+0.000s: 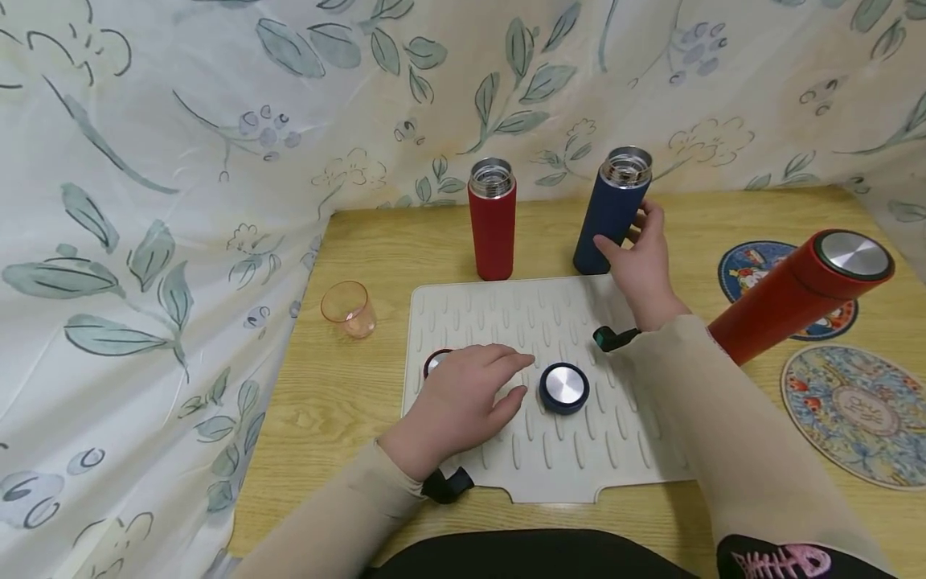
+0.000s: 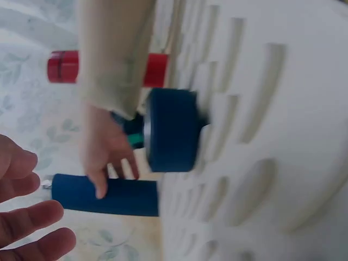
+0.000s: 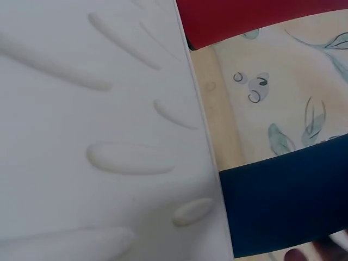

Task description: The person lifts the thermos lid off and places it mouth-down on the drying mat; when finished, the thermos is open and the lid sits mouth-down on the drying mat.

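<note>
At the back of the table a navy vacuum bottle (image 1: pixel 611 213) stands with its steel mouth uncovered. My right hand (image 1: pixel 644 269) holds it from the right, thumb across the front and fingers curled at its far side. Over the white mat (image 1: pixel 506 310) my left hand (image 1: pixel 463 398) hovers palm down, fingers loosely spread and holding nothing. Just right of those fingers lies a navy lid (image 1: pixel 564 388) with a steel top, which looms large in the left wrist view. A second, dark-red-rimmed lid (image 1: pixel 435 361) is partly hidden by the left hand.
A lidless red bottle (image 1: pixel 493 229) stands left of the navy one. A small pinkish glass (image 1: pixel 349 310) is left of the mat. Beyond my right forearm stands a tall red lidded thermos (image 1: pixel 803 293), with two round patterned coasters, one blue (image 1: pixel 748 269) and one floral (image 1: pixel 861 414).
</note>
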A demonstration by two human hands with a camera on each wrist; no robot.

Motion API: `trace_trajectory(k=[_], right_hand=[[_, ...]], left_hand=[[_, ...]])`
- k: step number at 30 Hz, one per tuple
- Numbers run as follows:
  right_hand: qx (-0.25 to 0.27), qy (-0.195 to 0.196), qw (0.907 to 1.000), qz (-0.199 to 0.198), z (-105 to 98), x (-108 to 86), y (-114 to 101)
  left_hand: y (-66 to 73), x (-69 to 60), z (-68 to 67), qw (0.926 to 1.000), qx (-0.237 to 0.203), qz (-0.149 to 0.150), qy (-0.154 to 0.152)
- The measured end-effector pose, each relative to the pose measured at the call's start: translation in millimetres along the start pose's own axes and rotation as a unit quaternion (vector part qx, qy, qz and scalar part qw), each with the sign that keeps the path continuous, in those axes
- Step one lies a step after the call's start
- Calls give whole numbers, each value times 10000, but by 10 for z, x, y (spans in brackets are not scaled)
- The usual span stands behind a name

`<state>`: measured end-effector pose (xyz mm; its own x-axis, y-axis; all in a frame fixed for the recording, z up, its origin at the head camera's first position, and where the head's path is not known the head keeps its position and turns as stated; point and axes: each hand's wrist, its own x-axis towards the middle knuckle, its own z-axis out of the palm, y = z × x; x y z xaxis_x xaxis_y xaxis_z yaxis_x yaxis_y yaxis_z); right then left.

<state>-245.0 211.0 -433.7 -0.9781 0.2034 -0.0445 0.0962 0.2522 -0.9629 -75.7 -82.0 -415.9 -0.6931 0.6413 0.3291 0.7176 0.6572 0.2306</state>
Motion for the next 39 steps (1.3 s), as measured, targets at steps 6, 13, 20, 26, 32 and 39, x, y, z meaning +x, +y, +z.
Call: trace_trajectory(k=[6,13,20,26,32,39], right_hand=[[-239,-229,9991,263,-134,-254,8],[-619,-504,9963,318,-383,-771,-102],[-432,835,9951,-302,-656,-1401,-179],[1189,1997,9687,-869,-898,-1692,-116],[1890,2748,9358,-1142,-1100,-1737,31],[1310,3144,9399,233,-1239,-1659,55]], left_hand=[[-35,-82,-124,9984,-43,62,557],[-93,-268,-260,9948,-142,90,1006],[-158,-511,-339,9891,-421,37,1413],[-180,-680,-377,9839,-562,-119,1694],[-202,-786,-348,9786,-610,-189,1958],[-241,-915,-334,9779,-551,-497,1954]])
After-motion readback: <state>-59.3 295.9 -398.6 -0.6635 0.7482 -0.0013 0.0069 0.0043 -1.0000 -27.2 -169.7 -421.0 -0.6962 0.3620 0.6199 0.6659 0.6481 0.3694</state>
